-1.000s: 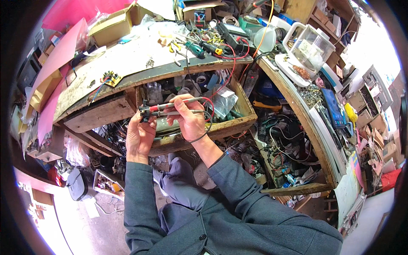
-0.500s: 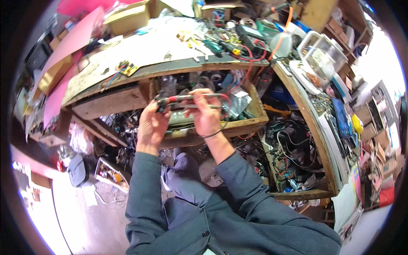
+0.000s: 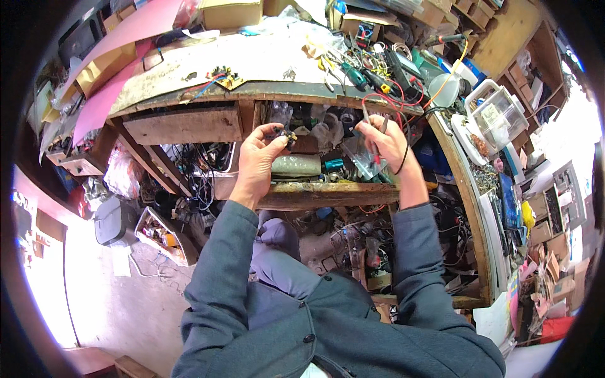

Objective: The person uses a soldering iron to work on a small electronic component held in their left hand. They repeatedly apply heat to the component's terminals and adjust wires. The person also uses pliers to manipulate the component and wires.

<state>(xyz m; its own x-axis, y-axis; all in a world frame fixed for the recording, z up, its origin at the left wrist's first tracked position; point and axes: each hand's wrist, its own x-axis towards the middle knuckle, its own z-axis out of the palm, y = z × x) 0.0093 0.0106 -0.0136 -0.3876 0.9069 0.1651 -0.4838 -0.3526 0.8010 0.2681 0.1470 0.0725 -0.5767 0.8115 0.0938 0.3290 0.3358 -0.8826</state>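
Note:
I sit at a cluttered wooden workbench [image 3: 189, 75], my forearms in grey sleeves. My left hand [image 3: 257, 165] pinches a small dark part with yellow bits [image 3: 285, 135] between thumb and fingers, over the open drawer [image 3: 318, 194]. My right hand [image 3: 386, 142] is closed on a thin probe with a red wire [image 3: 367, 112] looping up toward the bench top. A black cord circles that wrist. The hands are apart, both above the drawer, which holds a pale cylinder [image 3: 296, 166], plastic bags and loose parts.
Screwdrivers and pliers [image 3: 356, 69] and wires litter the bench top, with cardboard boxes [image 3: 230, 11] and a pink sheet [image 3: 101, 104] behind. A clear plastic container [image 3: 501, 113] sits on the side counter at right. Cables fill the space under the bench; a tray [image 3: 165, 234] lies on the floor.
My hands were together on one red-wired piece; they have drawn apart, the left keeping the small part, the right the probe and wire. The view has tilted down toward the drawer.

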